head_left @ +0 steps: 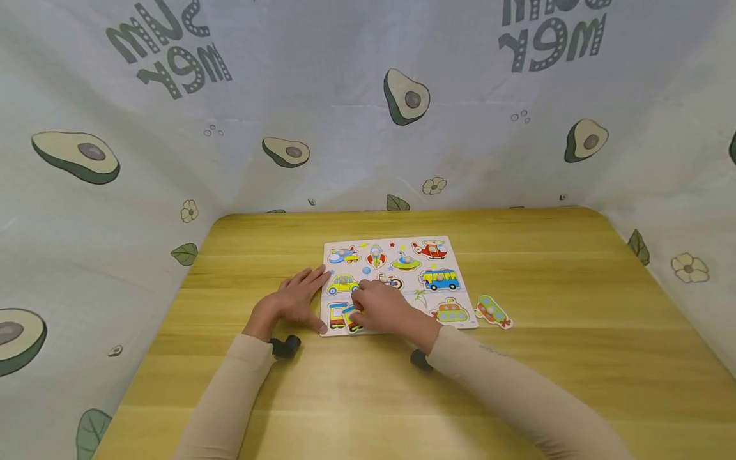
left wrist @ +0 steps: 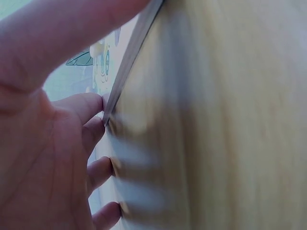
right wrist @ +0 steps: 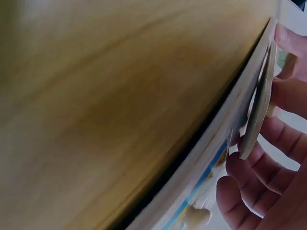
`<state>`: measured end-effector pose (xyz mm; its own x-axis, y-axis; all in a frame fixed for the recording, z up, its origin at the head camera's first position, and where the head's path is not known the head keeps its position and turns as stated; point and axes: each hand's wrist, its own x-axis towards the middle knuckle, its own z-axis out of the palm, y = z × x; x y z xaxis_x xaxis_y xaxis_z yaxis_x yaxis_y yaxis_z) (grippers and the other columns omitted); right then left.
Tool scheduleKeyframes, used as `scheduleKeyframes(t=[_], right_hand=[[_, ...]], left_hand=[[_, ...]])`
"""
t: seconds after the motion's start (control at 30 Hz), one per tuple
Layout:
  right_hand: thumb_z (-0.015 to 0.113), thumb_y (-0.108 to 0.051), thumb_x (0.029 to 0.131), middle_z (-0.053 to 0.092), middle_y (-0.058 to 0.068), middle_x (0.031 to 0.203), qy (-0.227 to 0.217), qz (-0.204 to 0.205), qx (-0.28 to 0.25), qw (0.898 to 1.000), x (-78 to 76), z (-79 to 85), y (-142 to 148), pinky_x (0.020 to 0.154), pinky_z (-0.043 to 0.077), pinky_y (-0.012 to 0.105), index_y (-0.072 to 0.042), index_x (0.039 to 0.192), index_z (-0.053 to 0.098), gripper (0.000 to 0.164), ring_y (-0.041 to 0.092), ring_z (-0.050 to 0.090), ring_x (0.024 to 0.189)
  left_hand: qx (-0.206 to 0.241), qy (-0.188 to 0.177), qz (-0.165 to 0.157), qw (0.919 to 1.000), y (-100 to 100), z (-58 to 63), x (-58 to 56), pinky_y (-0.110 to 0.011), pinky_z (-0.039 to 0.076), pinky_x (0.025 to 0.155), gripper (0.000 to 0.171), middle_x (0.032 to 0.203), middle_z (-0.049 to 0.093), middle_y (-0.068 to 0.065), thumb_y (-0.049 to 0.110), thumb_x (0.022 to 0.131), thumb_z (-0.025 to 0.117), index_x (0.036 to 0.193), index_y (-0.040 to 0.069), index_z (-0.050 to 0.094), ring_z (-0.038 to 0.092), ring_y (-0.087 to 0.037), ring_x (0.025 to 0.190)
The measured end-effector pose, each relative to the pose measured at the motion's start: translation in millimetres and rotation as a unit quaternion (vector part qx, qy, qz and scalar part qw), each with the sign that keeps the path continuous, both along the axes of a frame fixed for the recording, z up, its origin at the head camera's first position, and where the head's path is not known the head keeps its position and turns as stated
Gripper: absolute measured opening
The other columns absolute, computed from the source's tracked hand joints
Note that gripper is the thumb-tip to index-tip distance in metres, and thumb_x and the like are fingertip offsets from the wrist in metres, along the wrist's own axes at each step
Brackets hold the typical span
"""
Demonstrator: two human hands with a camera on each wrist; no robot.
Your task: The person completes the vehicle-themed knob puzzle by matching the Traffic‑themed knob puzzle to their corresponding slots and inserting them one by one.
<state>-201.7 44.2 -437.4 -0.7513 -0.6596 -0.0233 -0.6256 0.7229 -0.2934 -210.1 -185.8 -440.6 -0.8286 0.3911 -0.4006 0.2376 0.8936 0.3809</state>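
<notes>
A pegged puzzle board (head_left: pixel 402 327) with colourful vehicle pictures lies on the table. My right hand (head_left: pixel 384 308) pinches a train puzzle piece (head_left: pixel 349 319) over the board's near left corner, above a printed train (head_left: pixel 335 315). In the right wrist view the piece (right wrist: pixel 259 110) is tilted, one end close to the board and the other raised, with the fingers curled about it. My left hand (head_left: pixel 296 297) is spread along the board's left edge, fingertips against that edge and the thumb at the near corner.
A loose submarine piece (head_left: pixel 493 312) lies on the table (head_left: pixel 575 358) just right of the board. Other pieces, such as a car (head_left: pixel 343 283) and a bus (head_left: pixel 439 279), sit on the board. A patterned curtain (head_left: pixel 345 96) surrounds the table's far side and flanks.
</notes>
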Motion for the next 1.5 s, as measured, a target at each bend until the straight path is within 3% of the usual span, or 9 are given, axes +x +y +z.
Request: scheduleKeyframes(t=[0.2,0.43,0.53,0.83,1.0,1.17,1.5], right_hand=[[0.071,-0.035,0.089,0.053,-0.001,0.082,-0.001,-0.015,-0.001,1.000,3.2,-2.2,-2.3,0.059,0.041,0.028,-0.016,0.079,0.061,0.024,0.015,0.048,0.072],[0.067,-0.027,0.091,0.063,0.001,0.101,-0.009,0.073,-0.025,0.997,1.8,-5.4,5.6,0.080,0.051,0.033,-0.017,0.098,0.070,0.012,0.017,0.056,0.091],[0.068,-0.023,0.091,0.064,0.002,0.103,-0.019,0.084,-0.023,0.996,2.1,-3.8,6.9,0.081,0.051,0.033,-0.017,0.099,0.073,0.011,0.017,0.057,0.092],[0.072,-0.025,0.090,0.064,0.002,0.098,-0.029,0.038,-0.020,0.999,0.5,-2.8,-1.2,0.073,0.048,0.030,-0.019,0.100,0.077,0.013,0.015,0.055,0.083],[0.070,-0.026,0.090,0.061,0.003,0.097,-0.030,0.032,-0.018,0.999,-1.9,-6.5,-10.3,0.065,0.045,0.026,-0.020,0.104,0.077,0.016,0.015,0.053,0.079],[0.071,-0.026,0.090,0.061,0.002,0.098,-0.016,0.008,-0.006,1.000,-5.7,-4.2,-14.3,0.063,0.047,0.028,-0.022,0.105,0.077,0.017,0.015,0.054,0.079],[0.072,-0.029,0.090,0.060,0.001,0.093,-0.066,-0.031,-0.015,0.997,-0.5,-7.8,-22.3,0.060,0.044,0.029,-0.023,0.106,0.077,0.017,0.016,0.054,0.076]], left_hand=[[0.001,0.000,0.002,1.0000,3.1,-0.1,-0.7,-0.067,0.012,0.120,0.118,0.170,0.007,-0.005,0.050,0.070,0.084,0.160,0.016,0.017,0.005,-0.039,0.156],[-0.004,0.001,0.004,1.0000,-0.4,-2.4,3.0,-0.068,0.011,0.120,0.118,0.170,0.007,-0.007,0.052,0.070,0.084,0.160,0.015,0.018,0.006,-0.041,0.155],[-0.004,0.002,0.002,1.0000,-0.7,-1.8,3.2,-0.068,0.011,0.120,0.118,0.170,0.007,-0.006,0.052,0.070,0.084,0.160,0.015,0.018,0.006,-0.041,0.155],[0.001,0.000,-0.003,1.0000,2.5,-2.3,-1.9,-0.067,0.010,0.120,0.117,0.170,0.006,-0.006,0.050,0.070,0.084,0.160,0.015,0.017,0.005,-0.040,0.155],[-0.004,-0.003,-0.005,1.0000,1.8,-2.5,-2.8,-0.068,0.010,0.120,0.118,0.170,0.005,-0.007,0.050,0.071,0.084,0.160,0.015,0.016,0.004,-0.042,0.155],[0.008,0.013,-0.009,0.9998,2.5,-0.8,-6.7,-0.068,0.012,0.119,0.117,0.170,0.005,-0.008,0.050,0.072,0.084,0.160,0.014,0.016,0.005,-0.042,0.155],[0.004,0.001,-0.003,1.0000,0.1,-1.0,-0.9,-0.068,0.011,0.119,0.118,0.170,0.006,-0.008,0.050,0.071,0.085,0.160,0.014,0.017,0.005,-0.042,0.155]])
